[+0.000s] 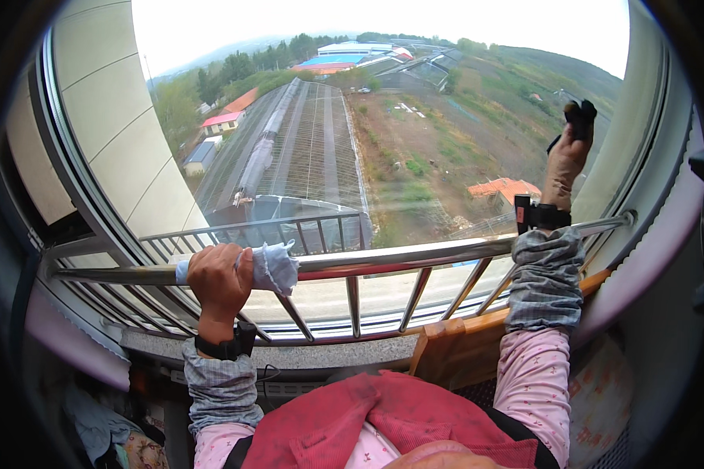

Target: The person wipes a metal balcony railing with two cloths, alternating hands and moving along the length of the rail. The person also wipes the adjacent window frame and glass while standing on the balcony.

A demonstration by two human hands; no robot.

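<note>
My left hand [220, 281] is wrapped round a pale grey-blue cloth [276, 268], which is folded over the shiny metal rail [399, 259] in front of the window. The cloth's loose end sticks out to the right of my fist. Higher up at the right, my right hand [567, 160] is raised in front of the window glass, its fingers closed on a small black bunched thing [580, 119] that looks like a cloth. Whether that black thing touches the glass I cannot tell. Both wrists carry black straps, and grey checked sleeve covers sit over my pink sleeves.
Upright metal bars [354, 305] stand under the rail, above a speckled stone sill [305, 356]. A wooden board [454, 348] leans at the right below the rail. Clothes [94, 422] lie at the lower left. Outside, far below, is a long greenhouse roof [289, 148].
</note>
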